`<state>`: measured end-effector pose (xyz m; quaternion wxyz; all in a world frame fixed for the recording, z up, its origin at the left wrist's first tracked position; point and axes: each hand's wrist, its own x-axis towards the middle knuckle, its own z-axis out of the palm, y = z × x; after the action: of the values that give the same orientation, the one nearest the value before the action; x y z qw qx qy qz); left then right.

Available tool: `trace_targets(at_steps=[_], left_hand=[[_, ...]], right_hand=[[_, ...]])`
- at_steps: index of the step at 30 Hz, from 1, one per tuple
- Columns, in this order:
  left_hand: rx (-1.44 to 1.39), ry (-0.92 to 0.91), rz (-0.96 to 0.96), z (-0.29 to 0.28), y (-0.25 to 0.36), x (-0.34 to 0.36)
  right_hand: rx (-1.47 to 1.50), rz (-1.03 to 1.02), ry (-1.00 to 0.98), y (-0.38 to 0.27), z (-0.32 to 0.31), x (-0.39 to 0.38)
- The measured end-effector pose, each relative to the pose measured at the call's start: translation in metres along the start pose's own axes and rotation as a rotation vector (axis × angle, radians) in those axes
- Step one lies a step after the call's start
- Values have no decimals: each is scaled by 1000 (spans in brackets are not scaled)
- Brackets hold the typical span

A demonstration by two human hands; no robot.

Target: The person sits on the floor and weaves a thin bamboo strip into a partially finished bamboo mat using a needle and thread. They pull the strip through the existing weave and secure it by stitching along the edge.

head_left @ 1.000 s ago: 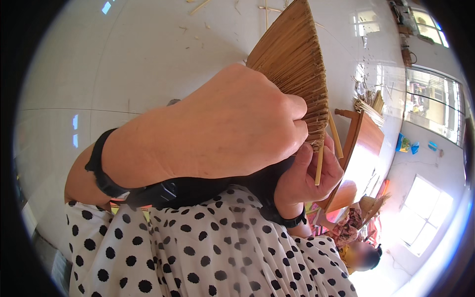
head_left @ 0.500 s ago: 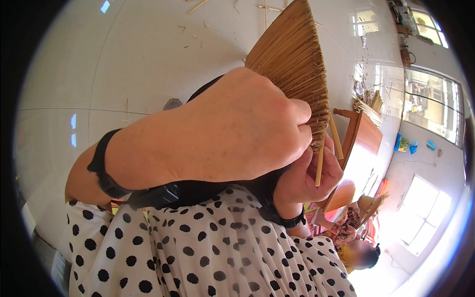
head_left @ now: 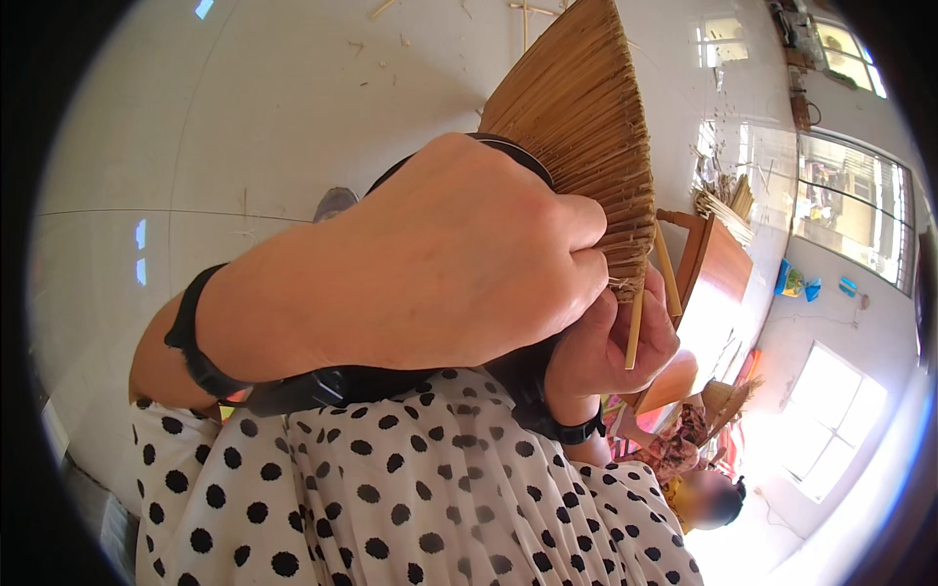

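Note:
A fan-shaped brown straw piece (head_left: 586,107) rises in front of me, its strands bound along a braided edge. My left hand (head_left: 489,244) reaches across from the left, back up, fingers curled closed against the lower end of that edge. Its fingertips are hidden, so what they pinch does not show. Beneath the same corner, my right hand (head_left: 625,342) closes thumb and fingers around the straw piece. A thin pale stick (head_left: 634,330) stands out between its fingers, and a second stick (head_left: 667,272) shows just behind them.
Straw scraps (head_left: 383,8) litter the shiny tiled floor (head_left: 107,166). To the right stands a wooden bench (head_left: 718,278), with a straw bundle (head_left: 725,210) beyond it. Another person (head_left: 689,459) sits at the lower right, near more straw. A spotted white cloth (head_left: 391,479) covers my lap.
My left hand has shifted slightly left, and the straw piece has tilted a little to the right. My right hand keeps its grip at the corner.

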<state>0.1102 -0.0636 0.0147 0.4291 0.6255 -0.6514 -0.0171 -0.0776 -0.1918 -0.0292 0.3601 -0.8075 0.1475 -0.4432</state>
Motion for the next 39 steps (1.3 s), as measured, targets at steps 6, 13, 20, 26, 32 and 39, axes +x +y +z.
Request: trace_targets(at_steps=[6, 13, 20, 26, 32, 39], left_hand=[[-11, 17, 16, 1, 3, -3], [21, -24, 34, 5, 7, 0], [53, -26, 16, 3, 10, 1], [24, -10, 28, 7, 10, 0], [30, -24, 26, 6, 11, 2], [35, -29, 19, 7, 11, 2]], right_hand=[[62, -9, 51, 1, 3, 1], [12, 9, -3, 2, -3, 0], [37, 20, 25, -1, -1, 1], [83, -3, 46, 1, 2, 1], [6, -6, 2, -1, -1, 3], [38, 0, 17, -1, 0, 2]])
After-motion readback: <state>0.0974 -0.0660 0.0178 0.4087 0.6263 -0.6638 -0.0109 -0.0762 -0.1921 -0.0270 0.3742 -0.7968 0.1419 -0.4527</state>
